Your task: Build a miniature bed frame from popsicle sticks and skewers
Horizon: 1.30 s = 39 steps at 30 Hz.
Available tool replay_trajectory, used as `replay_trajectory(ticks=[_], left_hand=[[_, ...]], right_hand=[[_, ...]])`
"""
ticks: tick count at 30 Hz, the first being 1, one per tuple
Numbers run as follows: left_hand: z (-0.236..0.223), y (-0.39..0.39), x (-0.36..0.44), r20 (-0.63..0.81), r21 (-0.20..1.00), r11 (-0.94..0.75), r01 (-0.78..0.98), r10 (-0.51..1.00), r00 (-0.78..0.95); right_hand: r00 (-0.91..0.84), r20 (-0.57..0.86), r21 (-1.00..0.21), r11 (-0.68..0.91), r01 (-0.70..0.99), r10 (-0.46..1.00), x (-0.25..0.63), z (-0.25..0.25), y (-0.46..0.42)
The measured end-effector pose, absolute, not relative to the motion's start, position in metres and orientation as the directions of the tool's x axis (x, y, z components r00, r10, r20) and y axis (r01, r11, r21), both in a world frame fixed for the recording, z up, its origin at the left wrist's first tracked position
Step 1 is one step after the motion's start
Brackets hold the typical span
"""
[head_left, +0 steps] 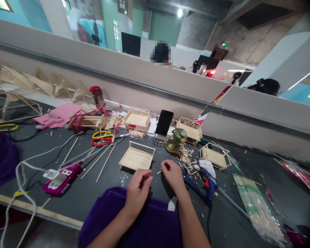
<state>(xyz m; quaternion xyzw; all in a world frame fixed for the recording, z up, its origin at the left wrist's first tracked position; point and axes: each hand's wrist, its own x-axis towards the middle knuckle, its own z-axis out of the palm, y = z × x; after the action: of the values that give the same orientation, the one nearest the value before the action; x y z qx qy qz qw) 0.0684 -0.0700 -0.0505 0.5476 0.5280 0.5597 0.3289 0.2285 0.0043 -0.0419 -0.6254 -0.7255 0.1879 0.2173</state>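
Observation:
A small bed-shaped frame of thin wooden sticks (136, 157) stands on the dark tabletop just beyond my hands. My left hand (139, 187) is by its front edge, fingers loosely curled and thumb apart, with nothing visible in them. My right hand (172, 174) is pinched to the right of the frame. A short piece of wooden stick (159, 172) pokes out at its fingertips. Further right, a blue hot glue gun (209, 187) lies on the table. Cut stick pieces (187, 155) are scattered beyond my right hand.
Similar stick frames (138, 119) stand at the back, around a phone (164, 122) on a wire stand and a green glass jar (174, 141). Left are scissors (102, 137) and a magenta power strip (63, 179). Bagged sticks (258, 203) lie right; purple cloth (105, 213) is in front.

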Motion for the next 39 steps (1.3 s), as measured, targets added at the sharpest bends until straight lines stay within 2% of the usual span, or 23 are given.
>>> replay_trajectory(ticks=[3, 6, 12, 18, 23, 25, 27, 30, 33, 36, 39], left_hand=[[-0.051, -0.063, 0.056, 0.241, 0.960, -0.193, 0.204, 0.940, -0.243], [-0.055, -0.061, 0.052, 0.215, 0.966, -0.171, 0.195, 0.949, -0.232], [-0.063, -0.062, 0.052, 0.239, 0.954, -0.197, 0.224, 0.955, -0.178], [-0.062, -0.058, 0.040, 0.249, 0.947, -0.195, 0.254, 0.948, -0.199], [-0.056, -0.048, 0.035, 0.213, 0.959, -0.163, 0.232, 0.954, -0.210], [-0.053, -0.040, 0.033, 0.203, 0.960, -0.160, 0.230, 0.964, -0.174], [-0.051, -0.031, 0.032, 0.196, 0.957, -0.162, 0.239, 0.973, -0.125], [-0.047, -0.016, 0.033, 0.171, 0.960, -0.149, 0.237, 0.982, -0.075], [-0.044, -0.004, 0.037, 0.181, 0.945, -0.165, 0.284, 0.983, -0.032], [-0.040, 0.000, 0.040, 0.254, 0.875, -0.249, 0.415, 0.966, 0.043], [-0.038, 0.000, 0.042, 0.320, 0.792, -0.320, 0.520, 0.943, 0.095]], right_hand=[[-0.069, 0.014, -0.454, 0.068, 0.889, 0.997, 0.232, -0.046, 0.019], [-0.042, -0.045, -0.348, 0.024, 0.937, 0.998, 0.230, -0.051, 0.025], [-0.048, -0.117, -0.183, 0.026, 0.983, 0.992, 0.223, -0.055, 0.018], [-0.116, -0.129, -0.120, 0.100, 0.988, 0.985, 0.227, -0.052, -0.001], [-0.326, 0.003, -0.112, 0.325, 0.939, 0.945, 0.221, -0.061, -0.001], [-0.363, 0.053, -0.143, 0.367, 0.919, 0.930, 0.221, -0.062, 0.001], [-0.365, 0.118, -0.241, 0.383, 0.892, 0.923, 0.221, -0.060, 0.002], [-0.271, 0.200, -0.525, 0.337, 0.782, 0.941, 0.220, -0.053, 0.005], [-0.149, 0.206, -0.770, 0.254, 0.585, 0.967, 0.214, -0.047, 0.009], [-0.133, 0.187, -0.865, 0.227, 0.448, 0.973, 0.204, -0.041, 0.012], [-0.139, 0.202, -0.875, 0.242, 0.418, 0.969, 0.195, -0.036, 0.013]])
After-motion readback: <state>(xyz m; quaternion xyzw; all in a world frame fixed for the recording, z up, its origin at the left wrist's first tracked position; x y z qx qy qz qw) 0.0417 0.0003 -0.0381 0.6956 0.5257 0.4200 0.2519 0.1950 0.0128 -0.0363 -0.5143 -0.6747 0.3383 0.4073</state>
